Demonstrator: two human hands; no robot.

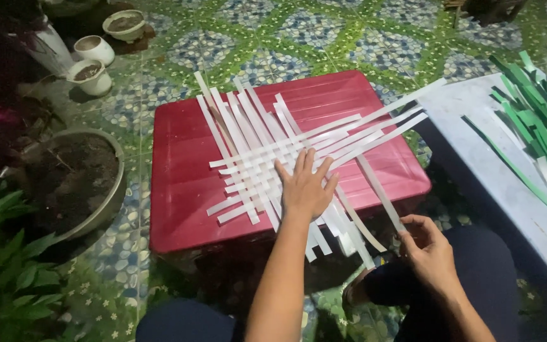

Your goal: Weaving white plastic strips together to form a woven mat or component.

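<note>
Head view: woven white strips (267,158) overhanging red lid (178,190)

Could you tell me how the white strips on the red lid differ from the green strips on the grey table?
The white strips are interlaced into a flat lattice, while the green strips lie loose in a heap. The white strips have the left hand pressing on them and the right hand pinching one end; nobody touches the green strips. The white ones lie on the red lid, the green on the grey table. Both are long, thin and flat.
</note>
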